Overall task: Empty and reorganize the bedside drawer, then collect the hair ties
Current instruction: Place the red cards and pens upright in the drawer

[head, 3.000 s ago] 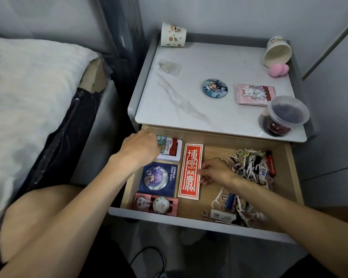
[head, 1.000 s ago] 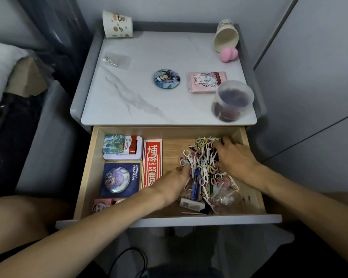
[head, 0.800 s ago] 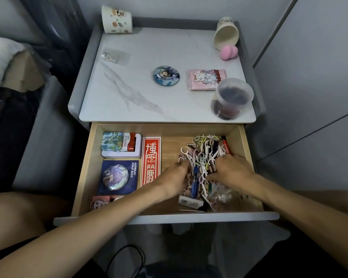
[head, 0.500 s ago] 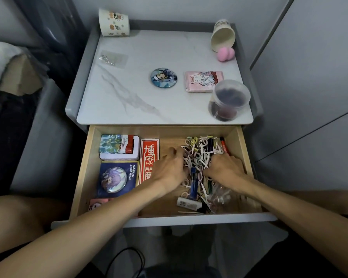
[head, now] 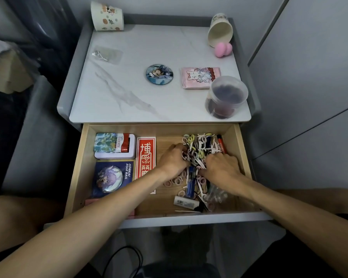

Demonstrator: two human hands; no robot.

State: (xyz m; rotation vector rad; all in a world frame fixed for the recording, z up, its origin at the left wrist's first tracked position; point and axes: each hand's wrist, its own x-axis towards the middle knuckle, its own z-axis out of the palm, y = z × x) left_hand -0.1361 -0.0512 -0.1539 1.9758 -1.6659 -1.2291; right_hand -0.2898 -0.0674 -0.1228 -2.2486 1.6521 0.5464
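Both hands are shifted since three seconds ago: the left hand (head: pixel 172 159) is taken off the tin (head: pixel 115 146) at the drawer's upper left, the right hand (head: pixel 221 169) is taken off the red card (head: pixel 146 155), and both are now set on the heap (head: pixel 197 150) in the right half of the drawer (head: pixel 78 167).

At the heap's left edge the left fingers are curled inward. At its right side the right fingers are bent down, knuckles up. All the tips are buried, so whether anything is pinched cannot be told.

The heap is judged to be in the middle of being gathered between the two hands. It is best squeezed evenly from both sides and lifted as one clump onto the top (head: pixel 129 93), where sorting is easier. The stray ties (head: pixel 174 181) under the left wrist should be swept in first. The ties are tangled with white picks (head: pixel 215 147), so a slow lift is advised. The pen (head: pixel 190 180) is likely to slide out of a loose clutch and is better drawn out beforehand.

Being rings, the ties have no long axis, and most are seen lying flat. The heap itself is stretched from the drawer's back towards its front, up and down the frame. The pen and the marker (head: pixel 221 144) by the right wall are laid roughly along that same line. The drawer's own long axis runs left to right, and it is pulled out towards the lower edge.
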